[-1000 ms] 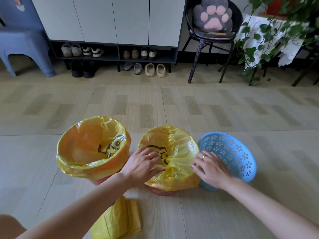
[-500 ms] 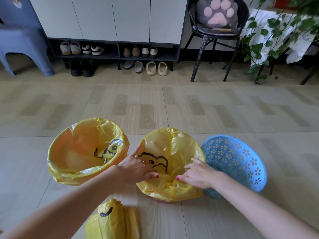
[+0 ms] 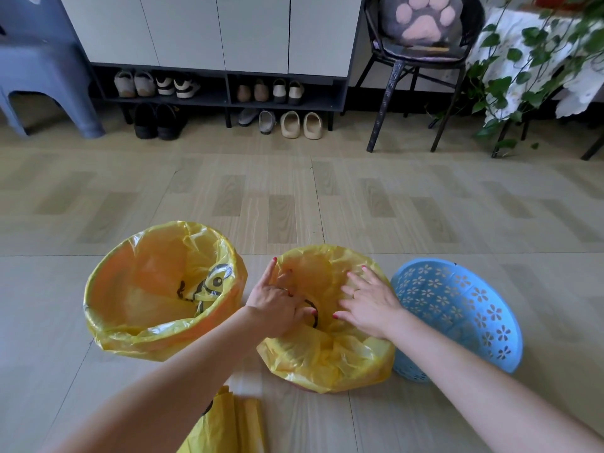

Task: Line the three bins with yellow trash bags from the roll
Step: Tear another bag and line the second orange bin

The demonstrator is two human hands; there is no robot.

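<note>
Three bins stand in a row on the floor. The left bin (image 3: 108,308) is lined with a yellow bag (image 3: 157,282) folded over its rim. The middle bin is covered by a second yellow bag (image 3: 327,358), which drapes over its rim. Both my hands are inside this bag and press it down. My left hand (image 3: 277,305) has its index finger up at the far rim and the other fingers bent. My right hand (image 3: 369,305) lies flat with fingers spread. The blue perforated bin (image 3: 457,315) at the right tilts and has no bag. Folded yellow bags (image 3: 228,423) lie near me on the floor.
A shoe cabinet (image 3: 222,93) with several pairs of shoes runs along the far wall. A black chair (image 3: 421,60) with a paw cushion stands at the back right, beside a trailing plant (image 3: 529,60). A blue stool (image 3: 39,76) is at the back left.
Both hands have moved from the near rim of the middle bin deeper into the bag, pushing it down. The view has shifted a little.
</note>
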